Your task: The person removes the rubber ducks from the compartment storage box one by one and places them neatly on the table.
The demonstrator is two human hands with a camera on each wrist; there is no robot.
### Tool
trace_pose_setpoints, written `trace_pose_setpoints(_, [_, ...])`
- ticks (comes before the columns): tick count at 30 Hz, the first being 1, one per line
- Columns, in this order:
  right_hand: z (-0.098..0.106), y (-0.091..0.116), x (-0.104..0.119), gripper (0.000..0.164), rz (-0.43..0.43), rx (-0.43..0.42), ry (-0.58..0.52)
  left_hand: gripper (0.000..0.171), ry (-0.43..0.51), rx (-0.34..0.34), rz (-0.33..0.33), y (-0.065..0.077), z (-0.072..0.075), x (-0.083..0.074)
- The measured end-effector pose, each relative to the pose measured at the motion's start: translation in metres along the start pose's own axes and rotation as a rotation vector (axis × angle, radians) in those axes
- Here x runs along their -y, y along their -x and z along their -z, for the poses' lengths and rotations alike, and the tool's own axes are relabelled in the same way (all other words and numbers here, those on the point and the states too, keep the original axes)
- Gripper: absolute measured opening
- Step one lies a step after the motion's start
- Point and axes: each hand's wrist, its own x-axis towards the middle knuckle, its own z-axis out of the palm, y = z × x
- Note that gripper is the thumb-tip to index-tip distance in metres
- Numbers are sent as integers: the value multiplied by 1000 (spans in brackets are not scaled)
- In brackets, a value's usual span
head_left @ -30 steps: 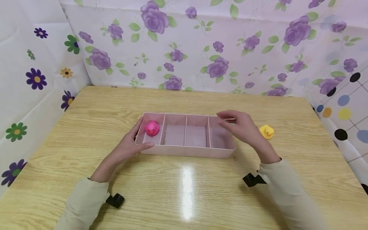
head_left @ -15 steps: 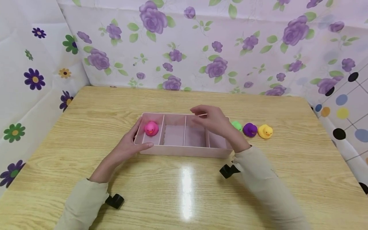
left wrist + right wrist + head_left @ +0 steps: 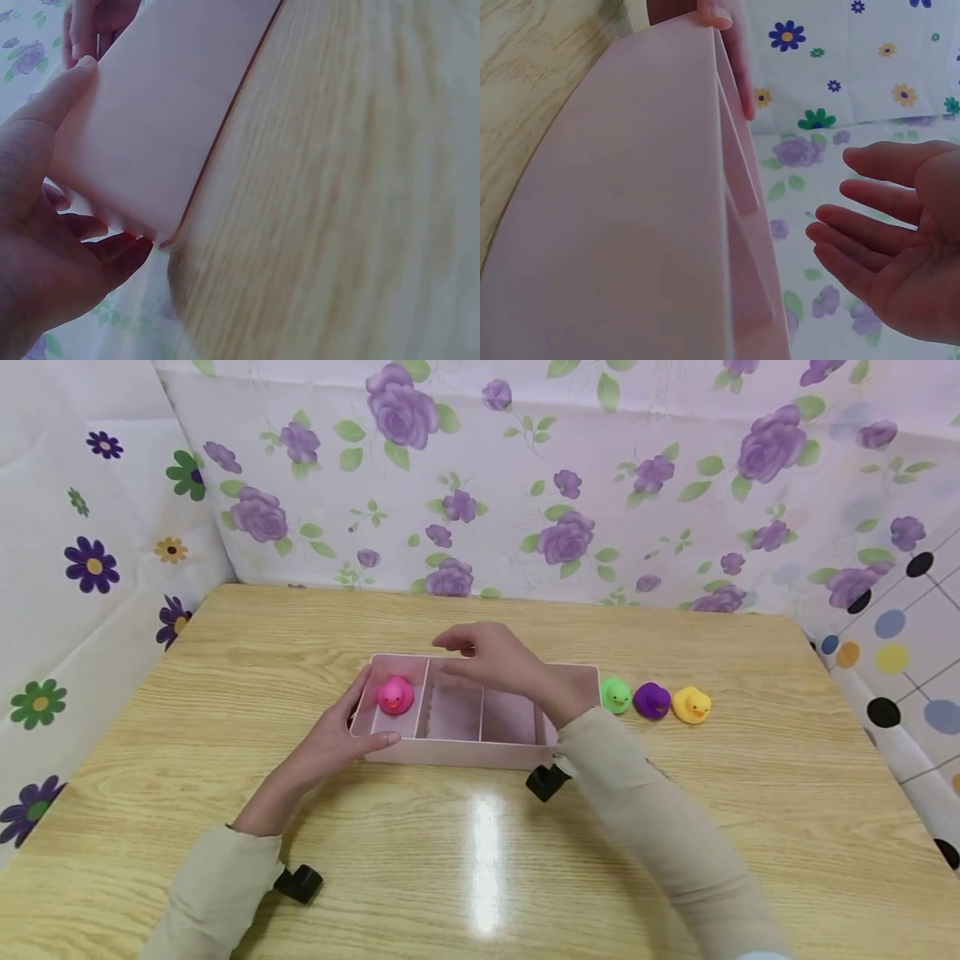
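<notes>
A pale pink box (image 3: 450, 752) with a row of compartments stands on the table. My left hand (image 3: 336, 742) holds its left end, thumb over the front rim and fingers round the end wall; the left wrist view shows the fingers (image 3: 120, 251) curled at the box's edge. In the leftmost compartment sits a pink rubber duck (image 3: 395, 695). Above the second compartment hovers my right hand (image 3: 495, 658), with nothing in its loosely bent fingers. In the right wrist view that hand (image 3: 892, 232) faces the box palm first, fingers spread apart.
Just right of the box, a green duck (image 3: 616, 695), a purple duck (image 3: 652, 700) and a yellow duck (image 3: 692, 704) stand in a row on the wooden table (image 3: 390, 852). A flowered cloth (image 3: 480, 477) hangs behind the table.
My right hand has swept left over the box, from its right end to the second compartment, uncovering the green and purple ducks. The left hand has stayed on the box.
</notes>
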Motion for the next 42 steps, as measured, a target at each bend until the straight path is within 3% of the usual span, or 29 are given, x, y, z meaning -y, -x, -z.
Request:
trace_pose_setpoints(18, [-23, -41, 17, 34, 22, 182, -71, 103, -23, 1, 17, 3, 1, -3])
trace_pose_setpoints(35, [-54, -52, 16, 30, 9, 182, -6, 100, -28, 5, 5, 0, 0, -3])
trace_pose_setpoints(42, [-63, -57, 19, 22, 42, 211, 98, 100, -32, 3, 2, 0, 0, -2])
